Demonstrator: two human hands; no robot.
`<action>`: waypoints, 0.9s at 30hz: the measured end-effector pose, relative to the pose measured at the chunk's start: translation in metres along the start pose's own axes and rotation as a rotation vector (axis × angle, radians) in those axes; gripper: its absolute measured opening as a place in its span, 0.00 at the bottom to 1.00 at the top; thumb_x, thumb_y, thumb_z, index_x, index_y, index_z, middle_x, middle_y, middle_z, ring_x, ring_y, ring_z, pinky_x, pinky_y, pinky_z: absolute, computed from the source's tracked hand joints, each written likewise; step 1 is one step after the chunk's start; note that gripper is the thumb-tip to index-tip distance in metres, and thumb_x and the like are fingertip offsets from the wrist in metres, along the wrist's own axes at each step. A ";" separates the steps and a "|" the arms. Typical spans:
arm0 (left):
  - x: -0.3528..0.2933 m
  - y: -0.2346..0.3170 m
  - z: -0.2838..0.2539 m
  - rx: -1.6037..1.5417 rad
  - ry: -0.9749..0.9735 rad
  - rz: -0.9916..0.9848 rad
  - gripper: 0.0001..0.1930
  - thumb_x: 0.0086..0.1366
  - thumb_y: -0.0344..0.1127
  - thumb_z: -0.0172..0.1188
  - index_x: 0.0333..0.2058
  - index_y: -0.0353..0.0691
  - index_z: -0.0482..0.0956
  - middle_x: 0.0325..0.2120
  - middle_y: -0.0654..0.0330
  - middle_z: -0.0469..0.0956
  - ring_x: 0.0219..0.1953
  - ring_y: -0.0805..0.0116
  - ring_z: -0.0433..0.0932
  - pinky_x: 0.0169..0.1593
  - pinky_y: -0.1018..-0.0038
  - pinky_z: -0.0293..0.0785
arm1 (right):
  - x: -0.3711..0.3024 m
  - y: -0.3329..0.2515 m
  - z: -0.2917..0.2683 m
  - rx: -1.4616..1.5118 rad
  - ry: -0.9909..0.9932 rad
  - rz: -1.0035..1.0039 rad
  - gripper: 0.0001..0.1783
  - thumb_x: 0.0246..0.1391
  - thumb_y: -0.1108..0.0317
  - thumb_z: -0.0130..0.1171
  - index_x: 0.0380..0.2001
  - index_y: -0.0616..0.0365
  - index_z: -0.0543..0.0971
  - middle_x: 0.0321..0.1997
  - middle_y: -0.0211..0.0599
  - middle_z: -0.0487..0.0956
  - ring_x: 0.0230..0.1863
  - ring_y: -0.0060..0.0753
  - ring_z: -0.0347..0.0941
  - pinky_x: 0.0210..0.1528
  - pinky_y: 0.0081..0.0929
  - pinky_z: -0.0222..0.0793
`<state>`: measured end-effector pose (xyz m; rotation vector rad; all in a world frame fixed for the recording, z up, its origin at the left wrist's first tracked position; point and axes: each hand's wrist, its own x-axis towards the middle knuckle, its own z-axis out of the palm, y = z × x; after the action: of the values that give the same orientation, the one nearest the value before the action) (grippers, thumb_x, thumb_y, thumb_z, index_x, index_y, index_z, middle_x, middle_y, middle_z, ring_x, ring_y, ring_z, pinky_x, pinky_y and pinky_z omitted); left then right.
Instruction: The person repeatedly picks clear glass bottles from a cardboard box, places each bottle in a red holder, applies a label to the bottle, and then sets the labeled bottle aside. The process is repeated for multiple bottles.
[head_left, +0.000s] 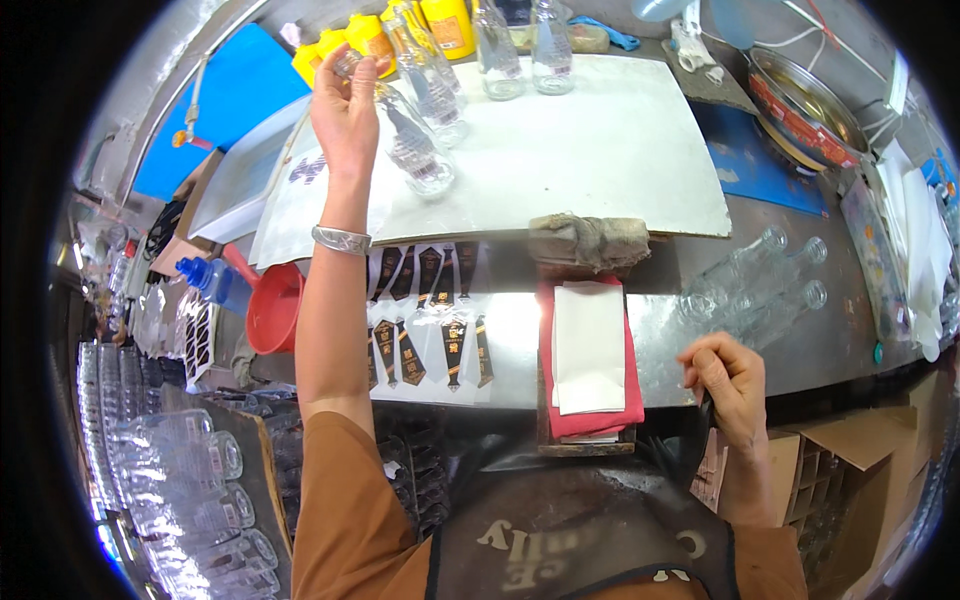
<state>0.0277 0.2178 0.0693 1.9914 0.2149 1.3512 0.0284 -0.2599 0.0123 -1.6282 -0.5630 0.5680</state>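
My left hand (346,115) reaches to the far left of the white board (600,150), its fingers closed around the neck of a clear glass bottle (418,158). The bottle leans, its base toward the board and printed marks on its side. Several more clear bottles (500,60) stand just beyond it. My right hand (728,388) hovers over the bench's front edge with its fingers curled; what they hold, if anything, is hidden. Left of it, a stack of white paper (588,345) lies on a red cloth (634,405) in a narrow tray.
Dark tie-shaped labels (455,355) lie on the metal bench beside a red bowl (275,308). Bottles lie at right (745,280), near a rolled grey cloth (590,242). Yellow containers (447,28) line the back. Glassware (185,470) fills the lower left; a cardboard box (850,440) stands lower right.
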 end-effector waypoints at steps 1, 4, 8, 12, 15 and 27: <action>0.002 -0.009 0.006 -0.015 0.017 0.021 0.24 0.72 0.37 0.59 0.60 0.29 0.66 0.43 0.51 0.83 0.48 0.71 0.81 0.52 0.77 0.74 | 0.002 -0.005 -0.002 -0.039 0.048 -0.023 0.10 0.64 0.68 0.55 0.36 0.64 0.82 0.27 0.30 0.78 0.29 0.17 0.71 0.32 0.17 0.66; 0.014 -0.047 -0.003 0.095 0.103 0.110 0.20 0.69 0.36 0.63 0.56 0.34 0.73 0.41 0.54 0.83 0.42 0.72 0.81 0.46 0.77 0.74 | 0.014 -0.022 -0.014 -0.194 0.240 -0.207 0.07 0.62 0.74 0.57 0.39 0.64 0.81 0.31 0.30 0.79 0.31 0.17 0.72 0.34 0.17 0.67; 0.013 -0.041 0.004 0.044 0.077 -0.073 0.30 0.67 0.40 0.66 0.60 0.27 0.68 0.49 0.49 0.80 0.50 0.65 0.80 0.53 0.75 0.75 | 0.033 -0.060 -0.055 -0.626 0.606 -0.585 0.06 0.58 0.75 0.61 0.40 0.60 0.82 0.32 0.29 0.79 0.22 0.16 0.62 0.26 0.17 0.58; 0.005 0.001 -0.006 0.222 0.206 0.018 0.35 0.67 0.38 0.65 0.63 0.23 0.59 0.60 0.40 0.70 0.61 0.57 0.72 0.61 0.70 0.71 | 0.065 -0.089 -0.066 -1.204 0.452 -0.648 0.17 0.60 0.58 0.62 0.46 0.57 0.80 0.47 0.40 0.82 0.34 0.40 0.80 0.37 0.32 0.75; -0.046 0.057 0.023 -0.106 0.220 0.089 0.34 0.67 0.36 0.64 0.63 0.22 0.60 0.60 0.40 0.69 0.62 0.57 0.70 0.63 0.68 0.69 | 0.091 -0.071 -0.061 -1.601 0.308 -0.220 0.15 0.59 0.57 0.61 0.42 0.56 0.80 0.45 0.41 0.82 0.38 0.47 0.80 0.41 0.40 0.77; -0.235 0.170 0.085 -0.210 -0.596 0.045 0.50 0.50 0.36 0.76 0.68 0.32 0.58 0.63 0.43 0.65 0.65 0.51 0.66 0.66 0.62 0.63 | 0.061 -0.121 -0.029 -1.106 0.187 -0.843 0.17 0.55 0.55 0.66 0.34 0.59 0.80 0.23 0.40 0.78 0.23 0.34 0.76 0.28 0.34 0.67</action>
<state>-0.0434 -0.0636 -0.0150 2.1235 -0.2400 0.7171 0.0883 -0.2272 0.1327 -2.1482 -1.4686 -0.6491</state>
